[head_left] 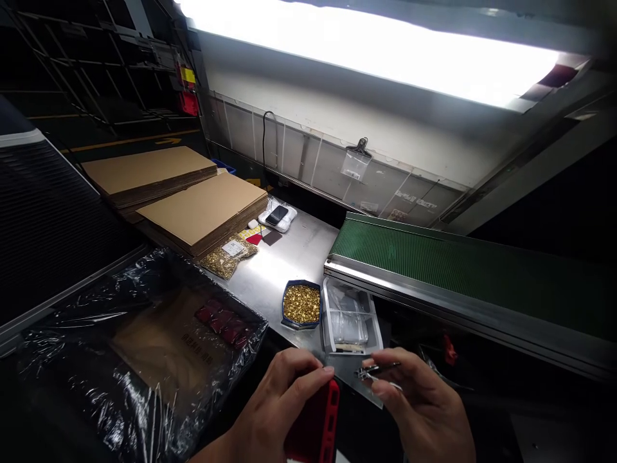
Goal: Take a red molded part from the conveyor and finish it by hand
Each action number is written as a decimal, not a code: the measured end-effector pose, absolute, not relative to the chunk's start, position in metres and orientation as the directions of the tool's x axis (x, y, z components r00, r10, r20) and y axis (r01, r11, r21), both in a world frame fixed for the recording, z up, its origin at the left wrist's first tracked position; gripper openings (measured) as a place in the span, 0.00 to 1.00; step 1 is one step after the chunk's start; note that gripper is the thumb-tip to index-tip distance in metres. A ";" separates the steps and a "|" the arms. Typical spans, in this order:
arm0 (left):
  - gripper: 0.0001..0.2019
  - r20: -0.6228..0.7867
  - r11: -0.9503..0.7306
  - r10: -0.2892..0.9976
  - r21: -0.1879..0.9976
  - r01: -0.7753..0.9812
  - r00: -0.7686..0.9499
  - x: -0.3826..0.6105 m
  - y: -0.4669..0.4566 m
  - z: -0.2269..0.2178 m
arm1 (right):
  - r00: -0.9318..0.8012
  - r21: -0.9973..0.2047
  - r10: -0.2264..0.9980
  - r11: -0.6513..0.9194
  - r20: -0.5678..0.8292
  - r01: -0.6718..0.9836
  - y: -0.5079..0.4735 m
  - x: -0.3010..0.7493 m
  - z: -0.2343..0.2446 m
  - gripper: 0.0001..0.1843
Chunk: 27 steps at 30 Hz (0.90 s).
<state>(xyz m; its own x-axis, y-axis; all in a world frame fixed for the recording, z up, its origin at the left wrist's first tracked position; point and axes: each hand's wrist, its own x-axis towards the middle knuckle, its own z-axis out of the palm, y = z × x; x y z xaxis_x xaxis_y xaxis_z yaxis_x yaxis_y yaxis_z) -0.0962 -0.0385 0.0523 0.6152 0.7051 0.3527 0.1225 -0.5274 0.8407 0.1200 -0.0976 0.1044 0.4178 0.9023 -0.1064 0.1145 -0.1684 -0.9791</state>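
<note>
**Obs. 1: single head-camera view, near bench edge**

Left hand [272,405] closes on a red slotted case [315,421] at lower centre, fingers curled over its upper end. Right hand [419,402] pinches a slim metal tool [378,369], thumb and forefinger together. Both hands sit at the near edge of a stainless steel table [284,276], with a narrow gap between them.

Just above the hands: 1 clear compartment tray [349,315] holding plastic bags, and to its left 1 blue-rimmed tin [301,305] of small gold-coloured parts. The metal rail of 1 green conveyor belt [457,276] runs just right of the tray.

Upper left: 2 stacks of flat cardboard [202,209], 1 bag of gold-coloured parts [226,256], 1 black smartphone [277,215]. Lower left: 1 plastic-wrapped package [139,347] with red items inside, count unclear. The bag's white label is too small to read.
</note>
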 end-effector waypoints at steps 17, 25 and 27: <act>0.48 -0.170 0.529 0.759 0.725 -0.442 0.628 -0.088 -0.040 0.034 | 0.240 -0.906 0.883 -0.349 -0.403 -0.238 -0.098 0.101 0.064 0.20; 0.40 -0.130 0.644 0.754 0.339 -0.686 0.644 -0.091 -0.042 0.030 | 0.186 -0.761 0.799 -0.431 -0.571 -0.485 -0.096 0.105 0.053 0.29; 0.38 -0.179 0.661 0.750 0.233 -0.713 0.637 -0.092 -0.042 0.030 | 0.168 -0.735 0.782 -0.457 -0.601 -0.502 -0.096 0.106 0.050 0.31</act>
